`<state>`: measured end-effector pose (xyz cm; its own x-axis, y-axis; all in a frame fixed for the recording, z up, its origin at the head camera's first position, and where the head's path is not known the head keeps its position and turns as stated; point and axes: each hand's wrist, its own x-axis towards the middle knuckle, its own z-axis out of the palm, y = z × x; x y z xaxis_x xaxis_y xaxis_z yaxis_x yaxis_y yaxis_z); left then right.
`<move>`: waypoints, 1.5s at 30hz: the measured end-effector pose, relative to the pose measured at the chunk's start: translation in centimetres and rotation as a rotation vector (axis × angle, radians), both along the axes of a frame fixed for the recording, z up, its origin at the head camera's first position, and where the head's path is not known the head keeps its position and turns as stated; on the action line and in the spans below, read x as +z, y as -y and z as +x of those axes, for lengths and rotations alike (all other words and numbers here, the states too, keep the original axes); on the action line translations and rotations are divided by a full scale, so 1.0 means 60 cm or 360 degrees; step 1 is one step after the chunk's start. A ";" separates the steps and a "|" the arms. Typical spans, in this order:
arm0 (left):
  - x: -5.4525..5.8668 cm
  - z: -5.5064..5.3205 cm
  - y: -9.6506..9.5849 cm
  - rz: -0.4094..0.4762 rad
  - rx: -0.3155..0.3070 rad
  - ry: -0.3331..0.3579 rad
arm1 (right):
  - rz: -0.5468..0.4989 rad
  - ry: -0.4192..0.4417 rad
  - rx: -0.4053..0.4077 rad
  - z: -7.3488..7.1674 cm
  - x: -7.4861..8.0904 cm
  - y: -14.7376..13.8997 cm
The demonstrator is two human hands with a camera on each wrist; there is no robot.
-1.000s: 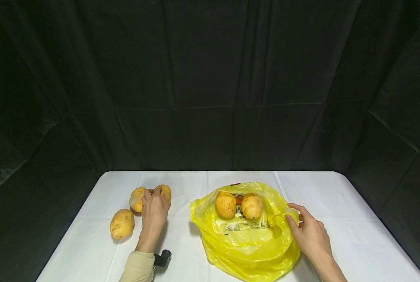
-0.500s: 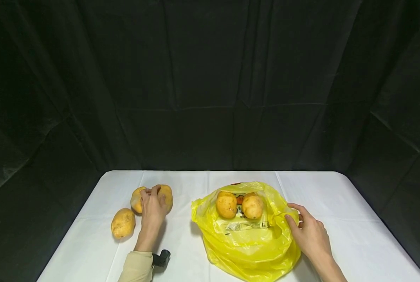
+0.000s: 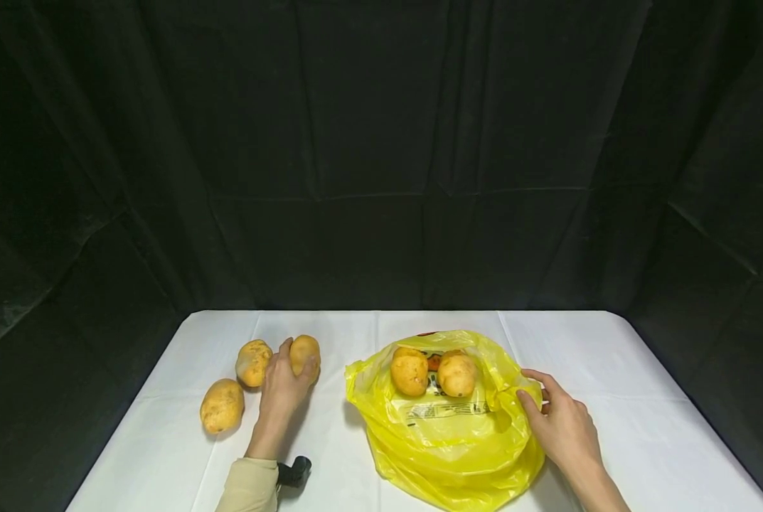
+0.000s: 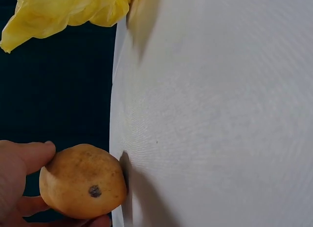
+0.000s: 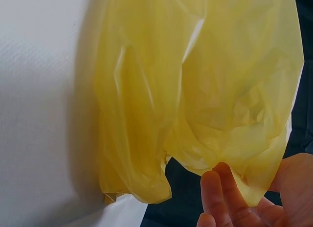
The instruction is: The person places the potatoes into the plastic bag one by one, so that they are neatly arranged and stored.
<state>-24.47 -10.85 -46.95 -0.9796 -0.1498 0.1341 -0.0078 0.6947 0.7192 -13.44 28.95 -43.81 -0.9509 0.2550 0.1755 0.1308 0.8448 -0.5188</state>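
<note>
My left hand (image 3: 283, 387) grips a potato (image 3: 305, 355) at the back left of the table. The left wrist view shows thumb and fingers round this potato (image 4: 84, 182), which has a dark spot on its skin. Just left of the hand lies a second potato (image 3: 253, 363), and nearer the front a third potato (image 3: 222, 406). With thumb and fingers my right hand (image 3: 565, 424) pinches the right edge of a yellow plastic bag (image 3: 451, 455). Inside the spread bag mouth sit two more potatoes, a left one (image 3: 409, 372) and a right one (image 3: 457, 374).
A white cloth (image 3: 349, 455) covers the table. Black curtains (image 3: 381, 156) stand behind it and along both sides. A dark device (image 3: 294, 471) is strapped to the left wrist, by a beige sleeve (image 3: 248, 485).
The left hand's fingers have drawn in from over the left potato, and the gripped potato has shifted slightly right. My right hand and the bag have stayed in place.
</note>
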 end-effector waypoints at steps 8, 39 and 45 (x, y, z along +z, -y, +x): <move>-0.001 0.003 0.002 0.0043 0.0026 -0.0062 | -0.0010 0.0006 0.0003 -0.001 0.001 0.001; 0.071 0.033 -0.006 0.0500 -0.0151 -0.0137 | -0.0007 0.0000 0.0010 0.000 -0.001 0.003; 0.081 0.041 -0.013 0.0557 -0.0199 -0.0144 | -0.0011 0.0009 0.0009 0.000 -0.001 0.002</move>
<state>-22.04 -10.07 -42.11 -0.9798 -0.0816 0.1827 0.1359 0.3987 0.9069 -13.45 28.84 -43.87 -0.9532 0.2509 0.1686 0.1290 0.8420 -0.5239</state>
